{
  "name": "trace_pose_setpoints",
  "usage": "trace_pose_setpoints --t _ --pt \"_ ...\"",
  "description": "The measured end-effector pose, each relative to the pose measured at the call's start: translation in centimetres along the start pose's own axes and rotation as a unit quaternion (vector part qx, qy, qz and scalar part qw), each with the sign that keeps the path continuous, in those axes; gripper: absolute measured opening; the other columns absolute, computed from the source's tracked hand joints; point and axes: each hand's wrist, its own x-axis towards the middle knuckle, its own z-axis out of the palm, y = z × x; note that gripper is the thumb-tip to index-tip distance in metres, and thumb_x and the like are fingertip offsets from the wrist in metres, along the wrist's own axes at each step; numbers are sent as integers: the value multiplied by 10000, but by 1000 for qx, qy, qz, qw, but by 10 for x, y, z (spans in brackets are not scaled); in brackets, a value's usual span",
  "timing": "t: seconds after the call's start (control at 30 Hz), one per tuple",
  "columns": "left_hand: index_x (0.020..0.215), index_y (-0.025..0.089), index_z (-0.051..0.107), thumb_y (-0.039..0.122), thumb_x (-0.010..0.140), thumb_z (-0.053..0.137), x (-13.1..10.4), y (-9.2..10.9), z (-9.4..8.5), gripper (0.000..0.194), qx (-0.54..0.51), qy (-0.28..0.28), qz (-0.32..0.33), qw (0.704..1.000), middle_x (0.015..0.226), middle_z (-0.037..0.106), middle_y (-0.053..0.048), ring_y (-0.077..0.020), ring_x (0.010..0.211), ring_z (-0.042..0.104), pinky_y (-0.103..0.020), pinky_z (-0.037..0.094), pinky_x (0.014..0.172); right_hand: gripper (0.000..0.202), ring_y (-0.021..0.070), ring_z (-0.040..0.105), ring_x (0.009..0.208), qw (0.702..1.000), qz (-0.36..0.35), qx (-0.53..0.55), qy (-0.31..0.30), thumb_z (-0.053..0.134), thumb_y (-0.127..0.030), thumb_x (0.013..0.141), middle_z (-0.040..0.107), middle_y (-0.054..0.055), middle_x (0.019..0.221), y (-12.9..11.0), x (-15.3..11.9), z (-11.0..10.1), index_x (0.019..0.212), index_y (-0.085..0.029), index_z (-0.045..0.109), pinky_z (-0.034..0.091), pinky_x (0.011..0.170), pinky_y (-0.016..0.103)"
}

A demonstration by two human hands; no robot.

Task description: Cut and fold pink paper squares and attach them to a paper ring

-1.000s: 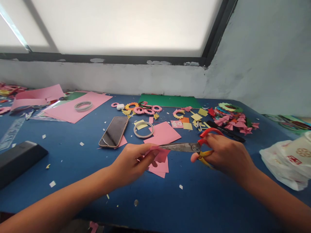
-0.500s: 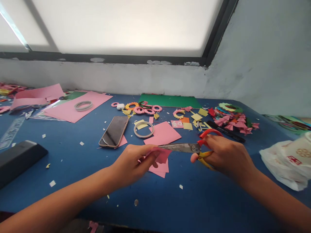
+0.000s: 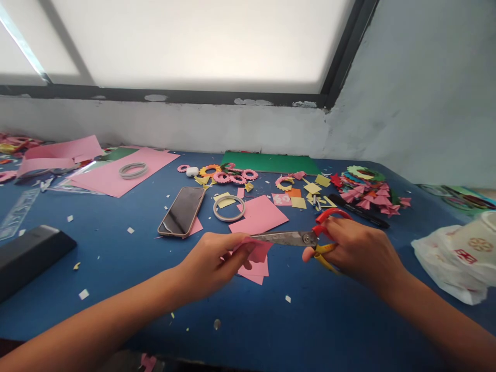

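Note:
Between the thumb and fingers of my left hand (image 3: 219, 261) is a small piece of pink paper (image 3: 260, 251). My right hand (image 3: 358, 248) grips scissors (image 3: 289, 238) with one red and one yellow handle, my fingers through the loops. The blades point left and lie along the top edge of the pink paper, with their tips close to my left fingertips. More pink pieces (image 3: 259, 271) lie on the table just below that hand. Behind the blades rests a larger pink sheet (image 3: 261, 214), beside a roll of tape (image 3: 229, 208).
On the blue table (image 3: 329, 325) lie a phone (image 3: 182, 211), paper rings (image 3: 228, 175), yellow squares (image 3: 313, 187) and a black pen (image 3: 360, 211). A pile of folded paper pieces (image 3: 372, 194) sits back right. A white bag (image 3: 445, 263) stands at right, a black object (image 3: 34, 258) at left.
The scissors and my right hand have shifted very slightly left, the whole view moving a little too. Both hands keep their hold.

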Motion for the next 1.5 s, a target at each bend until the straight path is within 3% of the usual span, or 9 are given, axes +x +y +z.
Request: trace_pose_setpoints --t 1.03,1.33,1.43,1.5 --pt "883 124 636 161 882 415 -2 -4 2 224 12 -7 -22 1000 670 675 -36 -107 582 648 -173 524 520 650 133 519 416 1000 -21 -14 8 250 -637 863 483 9 445 -6 1 -4 598 -144 581 278 443 244" --pt "892 121 640 145 872 435 -1 -6 3 208 -5 -11 -20 1000 674 674 -34 -104 585 646 -166 523 521 646 145 559 444 1000 -9 5 -3 268 -675 838 533 19 478 -9 0 -3 621 -149 573 290 446 242" --pt "934 123 632 155 878 433 -1 -4 3 209 -63 -20 -58 996 739 680 -40 -102 606 649 -163 525 522 644 162 556 427 1000 7 6 -14 253 -696 824 522 23 458 -7 -2 0 612 -167 553 285 438 252" --pt "918 123 628 194 893 434 0 -1 2 209 -128 -22 -109 986 760 675 -42 -103 615 648 -158 524 505 641 186 560 427 997 56 9 -48 234 -715 809 520 37 451 -3 -2 2 591 -187 525 283 437 263"
